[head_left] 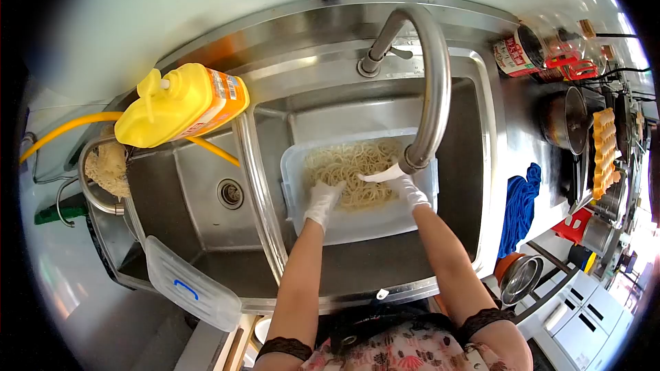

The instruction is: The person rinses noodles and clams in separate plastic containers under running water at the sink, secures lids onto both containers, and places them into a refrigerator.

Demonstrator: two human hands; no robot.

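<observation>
A translucent plastic tub [361, 227] stands in the right sink basin, with pale noodles [364, 165] lying in water inside it. Water runs into the tub from the curved metal faucet [436, 89]. My left hand [324, 203], in a white glove, dips among the noodles at their left side; its fingertips are partly hidden. At the right side of the noodles is my right hand [408, 191], also gloved in white, close to the water stream, its fingers partly hidden by the stream and the noodles.
A yellow jug [179, 106] stands behind the left basin [206, 199]. A clear lid [189, 285] leans at the front left. On the right counter are a blue cloth [520, 209], a pot [565, 120] and bottles [515, 51]. A yellow hose [69, 126] runs at the left.
</observation>
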